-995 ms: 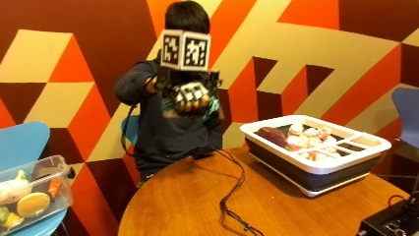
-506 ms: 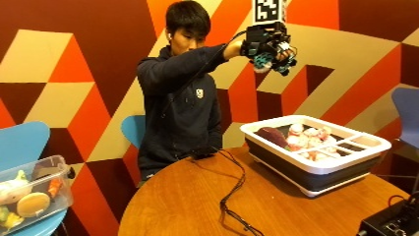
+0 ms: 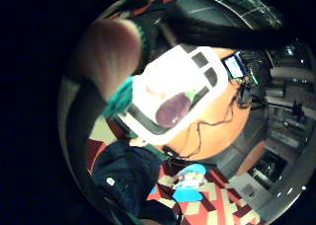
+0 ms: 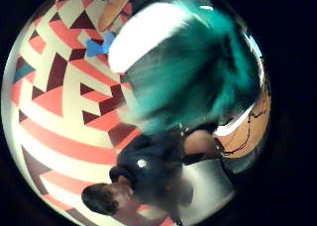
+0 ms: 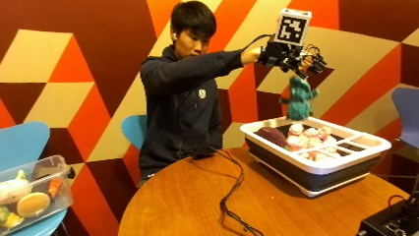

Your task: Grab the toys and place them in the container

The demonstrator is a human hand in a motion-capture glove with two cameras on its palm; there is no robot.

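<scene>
Teal plush toy point(image 5: 300, 101) is dangling at upper right of frame, right hand point(image 5: 288, 54) pinching its top, directly above the white container point(image 5: 340, 164) on the surface point(image 5: 196, 206). Risk: releasing from this height, it bounces off the piled toys point(image 5: 308, 142), over the rim.

Teal plush toy point(image 5: 300, 100): fuzzy, hanging upright from the gloved right hand point(image 5: 288, 54), right of frame centre, above the container.
Container point(image 5: 308, 166): white-rimmed, dark-sided tub on table, lower right; holds purple eggplant toy point(image 5: 270, 135) and pinkish toys point(image 5: 308, 142).
</scene>
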